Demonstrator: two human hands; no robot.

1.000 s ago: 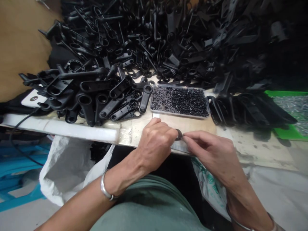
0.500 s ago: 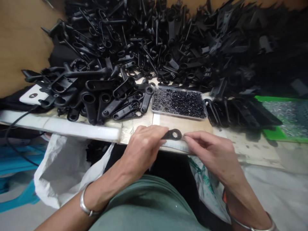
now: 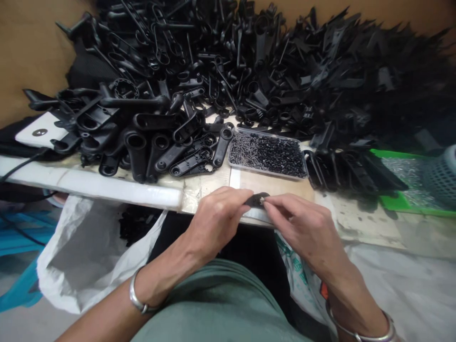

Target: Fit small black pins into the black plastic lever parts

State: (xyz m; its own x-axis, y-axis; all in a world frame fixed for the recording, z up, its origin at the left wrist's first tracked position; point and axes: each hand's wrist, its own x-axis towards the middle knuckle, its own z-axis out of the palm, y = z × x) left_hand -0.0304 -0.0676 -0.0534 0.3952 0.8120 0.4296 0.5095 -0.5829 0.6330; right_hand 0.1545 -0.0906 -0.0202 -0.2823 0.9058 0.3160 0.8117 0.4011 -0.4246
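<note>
My left hand (image 3: 223,209) is closed round a black plastic arm-shaped part (image 3: 255,200), its ringed end sticking out to the right over the table's front edge. The thumb and fingertips of my right hand (image 3: 302,218) are pinched together at the ring's hole. Whatever sits between those fingertips is too small or hidden to make out. Just beyond my hands stands a clear plastic box (image 3: 268,173) filled with small dark pieces. Several similar black parts with ringed ends (image 3: 192,161) lie left of the box.
A large heap of black plastic parts (image 3: 213,57) covers the back. At right, a green tray (image 3: 392,205) holds small shiny pieces and a grey-blue basket (image 3: 445,175). A white device (image 3: 39,132) lies left; a white sack (image 3: 85,256) hangs open below the table.
My right fingertips have moved left, from beside the ring onto its hole. My left hand still holds the black part. The whole view has shifted slightly.
</note>
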